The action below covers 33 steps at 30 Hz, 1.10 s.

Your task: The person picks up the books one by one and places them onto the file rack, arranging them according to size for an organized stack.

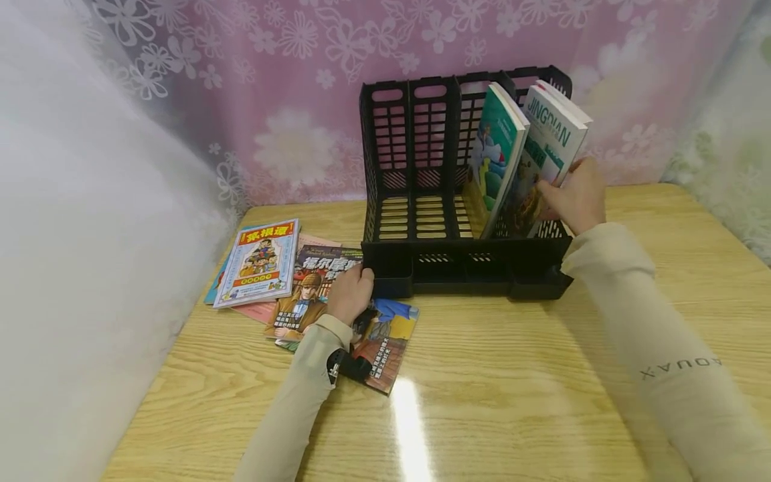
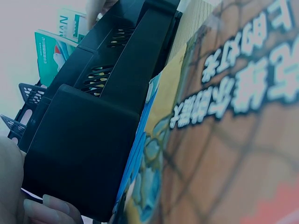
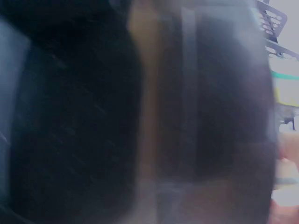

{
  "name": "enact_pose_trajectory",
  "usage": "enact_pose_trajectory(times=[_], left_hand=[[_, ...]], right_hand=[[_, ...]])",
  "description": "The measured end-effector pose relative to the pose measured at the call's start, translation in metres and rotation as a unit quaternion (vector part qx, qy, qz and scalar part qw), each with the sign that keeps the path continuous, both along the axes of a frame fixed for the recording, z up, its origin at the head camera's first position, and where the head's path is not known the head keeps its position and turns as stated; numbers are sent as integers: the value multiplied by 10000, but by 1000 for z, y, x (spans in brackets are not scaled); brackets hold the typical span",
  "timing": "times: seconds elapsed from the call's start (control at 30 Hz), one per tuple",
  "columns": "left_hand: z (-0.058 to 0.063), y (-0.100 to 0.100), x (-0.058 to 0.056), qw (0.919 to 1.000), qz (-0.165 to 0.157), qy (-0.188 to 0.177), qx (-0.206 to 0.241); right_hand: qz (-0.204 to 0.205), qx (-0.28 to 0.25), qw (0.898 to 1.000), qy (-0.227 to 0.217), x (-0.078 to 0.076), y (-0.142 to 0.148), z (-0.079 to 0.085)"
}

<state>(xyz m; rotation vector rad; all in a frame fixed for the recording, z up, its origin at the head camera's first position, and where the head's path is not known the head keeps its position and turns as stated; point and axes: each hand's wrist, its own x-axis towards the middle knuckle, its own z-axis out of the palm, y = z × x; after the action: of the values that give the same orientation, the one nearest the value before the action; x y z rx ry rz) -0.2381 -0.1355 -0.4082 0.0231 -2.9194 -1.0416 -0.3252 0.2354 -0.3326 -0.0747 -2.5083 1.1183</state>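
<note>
A black slatted book rack (image 1: 440, 251) stands at the back of the wooden table. My left hand (image 1: 351, 296) grips its front left corner, with fingertips (image 2: 49, 210) curled at the corner's edge in the left wrist view. My right hand (image 1: 581, 197) holds a white book marked JINGDIAN (image 1: 549, 124) at the rack's right end, thumb across the cover. Behind that book, another pale book's edge (image 1: 563, 100) shows. Left of it, a green-covered book (image 1: 495, 150) stands upright, tilted slightly. Dark, blurred surfaces fill most of the right wrist view; fingers (image 3: 286, 186) show at its right edge.
Left of the rack lies a loose pile of books: a white-and-blue one (image 1: 262, 261) on top, a detective-cover book (image 1: 307, 288) and another colourful book (image 1: 385, 341) partly under my left wrist. A pink flowered curtain (image 1: 289, 134) hangs behind the table (image 1: 482, 388).
</note>
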Motion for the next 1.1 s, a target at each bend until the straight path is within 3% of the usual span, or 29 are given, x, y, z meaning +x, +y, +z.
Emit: enact_pose_trajectory(times=[0.13, 0.33, 0.47, 0.63, 0.73, 0.87, 1.1], left_hand=[[1, -2, 0, 10000, -4, -20, -48], [2, 0, 1, 10000, -50, -57, -17], [3, 1, -1, 9999, -82, -80, -44], [6, 1, -4, 10000, -65, 11, -17], [7, 0, -3, 10000, -31, 17, -2], [2, -2, 2, 9999, 15, -128, -28], [1, 0, 1, 9999, -58, -98, 63]], right_hand=[[495, -252, 9973, -489, -4, 2, 10], [410, -839, 9943, -508, -4, -2, 10], [307, -835, 9951, -427, -7, -2, 7], [3, -563, 9984, -86, -13, 2, 3], [-273, 52, 9995, 143, -17, 3, 0], [-437, 848, 9954, -38, -18, 6, -5], [-578, 1184, 9906, -368, -21, 15, -1]])
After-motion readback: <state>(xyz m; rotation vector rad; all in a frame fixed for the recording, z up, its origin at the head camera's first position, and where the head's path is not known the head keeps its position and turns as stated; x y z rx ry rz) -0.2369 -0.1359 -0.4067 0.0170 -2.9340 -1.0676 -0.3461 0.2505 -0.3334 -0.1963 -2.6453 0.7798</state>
